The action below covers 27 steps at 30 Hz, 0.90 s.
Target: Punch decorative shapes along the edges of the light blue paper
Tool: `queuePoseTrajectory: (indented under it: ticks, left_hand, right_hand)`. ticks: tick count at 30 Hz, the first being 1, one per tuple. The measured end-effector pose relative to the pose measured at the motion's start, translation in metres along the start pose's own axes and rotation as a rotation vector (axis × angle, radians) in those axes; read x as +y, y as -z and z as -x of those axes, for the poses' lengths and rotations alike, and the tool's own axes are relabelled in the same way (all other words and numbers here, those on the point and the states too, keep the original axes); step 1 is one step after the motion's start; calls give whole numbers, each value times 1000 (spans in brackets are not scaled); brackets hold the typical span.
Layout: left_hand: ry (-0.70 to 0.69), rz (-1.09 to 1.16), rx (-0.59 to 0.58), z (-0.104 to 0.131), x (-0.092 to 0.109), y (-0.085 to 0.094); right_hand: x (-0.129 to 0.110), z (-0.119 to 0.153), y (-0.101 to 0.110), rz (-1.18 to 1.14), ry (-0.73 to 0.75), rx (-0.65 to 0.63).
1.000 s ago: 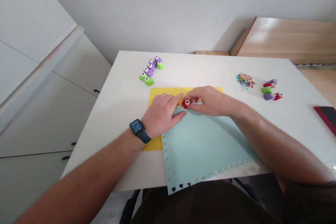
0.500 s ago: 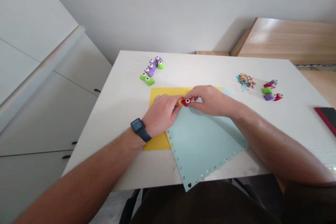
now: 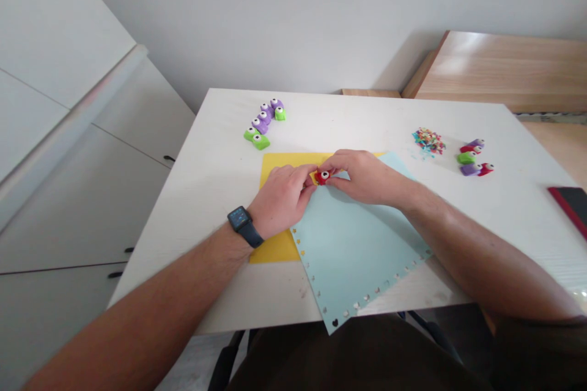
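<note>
Between the fingers of my right hand (image 3: 362, 176) is a small red craft punch (image 3: 323, 177) with a white round button on top. It sits at the upper left edge of a light blue paper sheet (image 3: 362, 238). My left hand (image 3: 284, 195) pinches that edge close beside the punch; its fingertips nearly meet the right ones. Small shapes are cut along the sheet's left and lower borders, with a dark heart-shaped hole at the near corner. Under the blue sheet lies a yellow sheet (image 3: 275, 250), partly covered.
Several purple and green punches (image 3: 260, 126) stand at the table's back left. At the right are a pile of colourful paper bits (image 3: 429, 142) and more punches (image 3: 468, 157). A dark red-edged object (image 3: 568, 208) lies at the right edge of the white table (image 3: 183, 214).
The red punch and my right hand have shifted slightly left. The blue sheet's near corner has swung a little to the right. My left hand has barely moved.
</note>
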<state>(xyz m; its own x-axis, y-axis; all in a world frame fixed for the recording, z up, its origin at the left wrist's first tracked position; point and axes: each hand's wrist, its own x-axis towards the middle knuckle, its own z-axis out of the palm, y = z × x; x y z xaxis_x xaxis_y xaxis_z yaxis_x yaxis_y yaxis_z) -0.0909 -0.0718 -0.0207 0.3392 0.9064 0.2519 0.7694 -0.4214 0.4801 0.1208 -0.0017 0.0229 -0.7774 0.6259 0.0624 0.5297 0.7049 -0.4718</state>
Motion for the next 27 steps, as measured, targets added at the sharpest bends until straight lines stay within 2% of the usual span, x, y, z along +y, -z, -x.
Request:
queuePoseTrajectory:
  ticks: [16, 27]
  left_hand:
    - [-7, 13, 26, 1, -1, -1]
    - [13, 19, 10, 0, 0, 0]
  right_hand:
    - [0, 1, 1, 13, -24, -5]
    - [2, 0, -5, -24, 23, 14]
